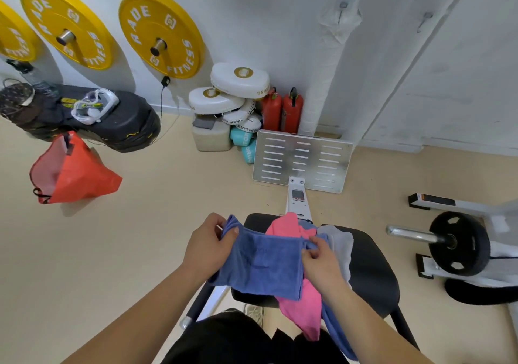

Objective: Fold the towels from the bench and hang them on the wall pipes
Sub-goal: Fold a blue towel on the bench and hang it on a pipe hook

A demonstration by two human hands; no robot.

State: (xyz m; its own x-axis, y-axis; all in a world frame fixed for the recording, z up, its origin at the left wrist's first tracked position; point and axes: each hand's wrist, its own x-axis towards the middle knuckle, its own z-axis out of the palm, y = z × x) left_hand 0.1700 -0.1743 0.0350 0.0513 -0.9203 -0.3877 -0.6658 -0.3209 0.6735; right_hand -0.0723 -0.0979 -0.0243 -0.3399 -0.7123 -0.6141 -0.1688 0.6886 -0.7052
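white wall [280,13] | beige floor [154,209] | yellow weight plates [161,34] hung on wall

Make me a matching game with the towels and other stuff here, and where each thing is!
Things:
1. top blue towel
2. pink towel
3. yellow plate
4. red fire extinguishers

Places:
A. standing on the floor by the wall
B. held by the left hand and right hand
C. hung on the wall
D. draped on the bench

Pairs: 1-B, 2-D, 3-C, 4-A

yel. wt plate [179,36] "RADE FITNESS", wht pad [238,83] "OXING"
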